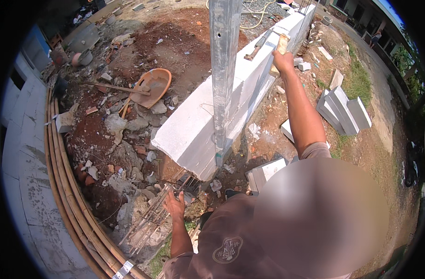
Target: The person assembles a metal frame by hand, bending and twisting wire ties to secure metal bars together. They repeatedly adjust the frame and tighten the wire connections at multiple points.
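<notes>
My right hand [283, 61] reaches out along the top of a low white block wall [194, 125]. It is closed around a pale yellowish wooden tool handle [282, 44], and I cannot make out the tool's kind. Beside it on the wall top lies another tool with a dark handle and a flat metal end [256, 48]. Low on the left, my left hand [175, 204] has its fingers apart and holds nothing. It is close to rusty reinforcing bars [150, 218] near the wall's end. A grey metal post [224, 60] stands upright against the wall, hiding part of it.
An orange basin [159, 86] sits on the rubble to the left, with a wooden-handled tool across it. Long bamboo poles [66, 172] run beside a grey block wall [26, 186]. White blocks [340, 107] lean together on the right; more [267, 173] lie near my body.
</notes>
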A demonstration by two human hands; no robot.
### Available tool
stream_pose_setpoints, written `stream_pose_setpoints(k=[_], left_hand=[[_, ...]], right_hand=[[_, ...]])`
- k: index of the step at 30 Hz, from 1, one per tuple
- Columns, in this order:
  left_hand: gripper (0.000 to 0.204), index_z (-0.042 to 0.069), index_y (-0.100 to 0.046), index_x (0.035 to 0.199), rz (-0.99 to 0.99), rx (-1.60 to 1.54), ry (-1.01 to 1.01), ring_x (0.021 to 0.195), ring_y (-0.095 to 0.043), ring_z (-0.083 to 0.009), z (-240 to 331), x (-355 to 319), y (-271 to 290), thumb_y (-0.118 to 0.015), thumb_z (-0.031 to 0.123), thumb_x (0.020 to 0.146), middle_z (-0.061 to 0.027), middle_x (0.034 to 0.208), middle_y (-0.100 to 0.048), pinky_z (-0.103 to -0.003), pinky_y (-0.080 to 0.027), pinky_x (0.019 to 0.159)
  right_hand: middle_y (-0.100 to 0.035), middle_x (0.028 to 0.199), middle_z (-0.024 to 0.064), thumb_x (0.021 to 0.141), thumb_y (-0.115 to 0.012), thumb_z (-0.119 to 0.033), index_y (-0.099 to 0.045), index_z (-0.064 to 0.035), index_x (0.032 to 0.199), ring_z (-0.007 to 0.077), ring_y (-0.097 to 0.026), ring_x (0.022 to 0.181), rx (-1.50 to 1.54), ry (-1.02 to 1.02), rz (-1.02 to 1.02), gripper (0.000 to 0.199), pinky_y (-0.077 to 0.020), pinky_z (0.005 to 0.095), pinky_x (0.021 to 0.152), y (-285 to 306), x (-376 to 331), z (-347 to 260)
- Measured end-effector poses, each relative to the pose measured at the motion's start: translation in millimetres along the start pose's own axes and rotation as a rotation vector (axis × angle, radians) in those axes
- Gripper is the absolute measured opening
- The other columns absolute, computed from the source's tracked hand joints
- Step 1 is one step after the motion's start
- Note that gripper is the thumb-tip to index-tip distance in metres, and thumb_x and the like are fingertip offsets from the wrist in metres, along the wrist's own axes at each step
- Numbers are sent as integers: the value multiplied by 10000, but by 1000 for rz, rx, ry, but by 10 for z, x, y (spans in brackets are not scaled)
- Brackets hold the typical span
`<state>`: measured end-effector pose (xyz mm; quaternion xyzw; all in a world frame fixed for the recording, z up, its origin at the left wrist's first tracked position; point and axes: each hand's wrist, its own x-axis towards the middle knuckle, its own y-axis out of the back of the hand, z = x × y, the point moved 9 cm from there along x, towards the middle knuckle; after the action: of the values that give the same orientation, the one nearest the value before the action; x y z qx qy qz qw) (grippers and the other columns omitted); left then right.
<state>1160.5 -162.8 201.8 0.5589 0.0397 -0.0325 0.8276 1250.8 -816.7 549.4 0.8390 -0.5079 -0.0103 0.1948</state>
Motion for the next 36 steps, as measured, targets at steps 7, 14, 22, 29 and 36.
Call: stream_pose_setpoints(k=[7,14,22,29,36], left_hand=[[478,15,-507,1252,264,-137,50,1160,-461,-384,-137,-677,296,-597,288,871,-225,1220,-526,-511,-296,1000],[365,-23,-559,1153,379,-119,336,1002,-535,-416,-572,-1824,397,-588,209,872,-242,1069,-584,-481,-404,890],[328,85,-587,1156,382,-94,332,1040,-517,-324,-193,-1414,361,-610,222,859,-122,1108,-579,-433,-387,900],[435,125,-544,1236,294,-13,172,1167,-466,-300,143,-485,295,-607,333,859,-114,1227,-523,-467,-293,1030],[487,171,-561,1252,48,163,129,1201,-467,-263,81,43,-101,-516,495,891,-108,1255,-530,-488,-264,1045]], right_hand=[[-642,1043,259,733,-633,-189,-596,162,1043,322,-648,963,-63,-106,84,470,-488,379,815,-391,1112,210],[-614,1036,157,760,-533,-87,-530,73,1173,248,-649,843,158,-151,-98,443,-525,384,661,-1101,2255,903],[-596,973,113,789,-603,-317,-573,36,1049,229,-619,762,154,-206,-232,440,-513,358,558,-1259,3257,1291],[-600,881,100,754,-648,-478,-601,31,1009,223,-576,696,-91,-211,39,571,-463,357,532,-654,2927,996],[-633,873,127,789,-641,-479,-625,68,890,227,-594,681,-94,-36,115,557,-491,353,556,564,1968,1470]])
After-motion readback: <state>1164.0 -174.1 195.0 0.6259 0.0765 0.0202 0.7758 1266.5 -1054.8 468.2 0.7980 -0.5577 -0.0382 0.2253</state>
